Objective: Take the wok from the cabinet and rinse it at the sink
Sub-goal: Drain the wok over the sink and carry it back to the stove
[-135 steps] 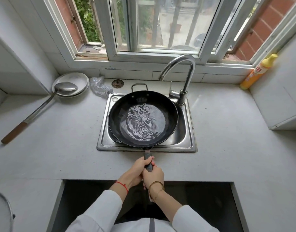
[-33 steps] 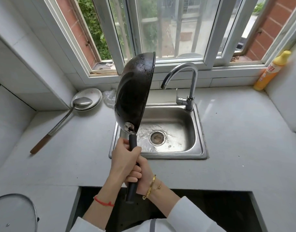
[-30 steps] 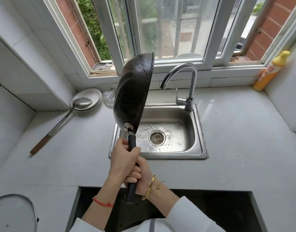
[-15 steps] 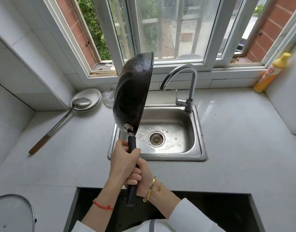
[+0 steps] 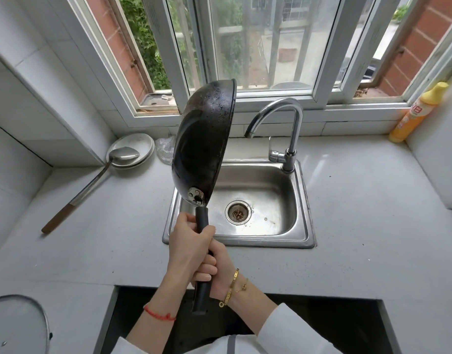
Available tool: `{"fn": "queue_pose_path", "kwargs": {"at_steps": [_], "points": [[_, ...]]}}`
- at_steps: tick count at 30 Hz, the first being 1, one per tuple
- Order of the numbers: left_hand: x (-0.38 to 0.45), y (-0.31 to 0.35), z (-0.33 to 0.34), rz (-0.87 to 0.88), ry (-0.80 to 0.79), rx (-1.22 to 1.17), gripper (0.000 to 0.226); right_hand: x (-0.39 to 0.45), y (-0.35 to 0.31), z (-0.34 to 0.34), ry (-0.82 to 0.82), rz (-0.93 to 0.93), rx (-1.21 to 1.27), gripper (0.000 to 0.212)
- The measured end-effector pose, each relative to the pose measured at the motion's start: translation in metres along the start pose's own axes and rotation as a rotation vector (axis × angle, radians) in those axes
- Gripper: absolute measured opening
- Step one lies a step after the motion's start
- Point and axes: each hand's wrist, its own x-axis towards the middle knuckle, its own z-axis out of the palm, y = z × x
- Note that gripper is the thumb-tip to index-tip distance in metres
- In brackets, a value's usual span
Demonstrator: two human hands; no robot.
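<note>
Your left hand point(image 5: 187, 241) and right hand point(image 5: 217, 267), both wrapped round its black handle, have tipped the black round metal wok point(image 5: 203, 146) from flat and water-filled to upright over the stainless steel sink point(image 5: 305, 215). The water's dumped, so the rinse looks nearly done.

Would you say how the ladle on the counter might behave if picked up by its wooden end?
The ladle looks stiff. Its bowl, resting on the plates, probably makes it head-heavy, so it may dip. The wooden grip seems unlikely to slip.
</note>
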Motion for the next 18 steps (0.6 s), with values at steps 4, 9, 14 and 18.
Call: {"fn": "queue_pose_path", "kwargs": {"at_steps": [4, 9, 14, 18], "points": [[0.0001, 0.0038, -0.0001, 0.005, 0.005, -0.008, 0.016, -0.0004, -0.0038, 0.0026, 0.002, 0.005, -0.013, 0.048], [-0.0004, 0.0072, 0.0002, 0.013, 0.002, -0.014, 0.018, -0.0005, -0.0059, 0.0043, -0.022, -0.007, -0.041, 0.045], [-0.0019, 0.0062, 0.0011, 0.007, 0.004, -0.017, 0.018, -0.0031, -0.0065, 0.0024, -0.014, -0.002, -0.044, 0.042], [-0.0026, 0.0054, 0.0010, 0.009, 0.003, -0.021, 0.019, -0.0040, -0.0050, 0.0021, -0.008, 0.015, 0.000, 0.042]]}}
